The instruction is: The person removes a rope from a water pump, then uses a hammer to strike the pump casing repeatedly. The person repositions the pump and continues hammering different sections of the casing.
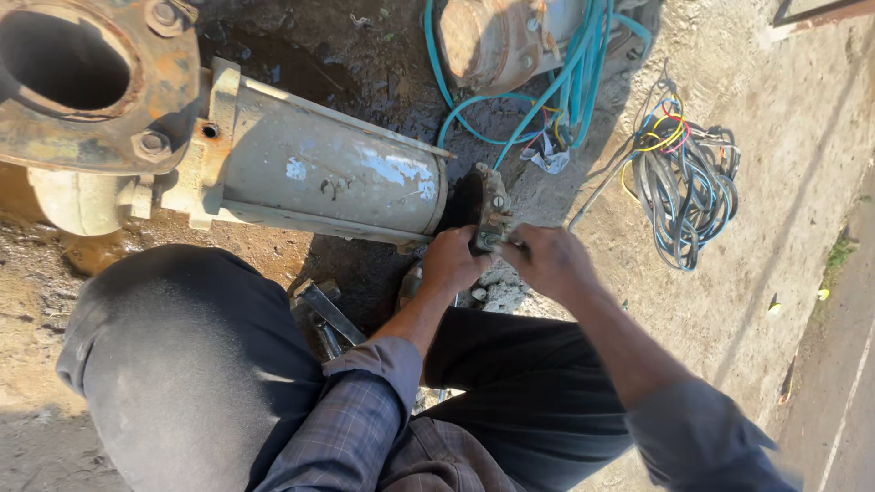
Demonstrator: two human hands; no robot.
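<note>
The grey motor housing (319, 173) lies with its long axis running from upper left to frame centre. Its bolted end plate (493, 214) sits at centre. My left hand (453, 261) and right hand (547, 260) both grip it from below, equally near.

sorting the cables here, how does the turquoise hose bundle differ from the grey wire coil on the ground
The turquoise hose bundle is bright, thick and runs in long loose loops up to the rusty housing; the grey wire coil is dull, thinner and wound into a compact heap lying apart on bare ground. The coil also shows yellow and red strands. Both lie beyond the hands, untouched.
</note>
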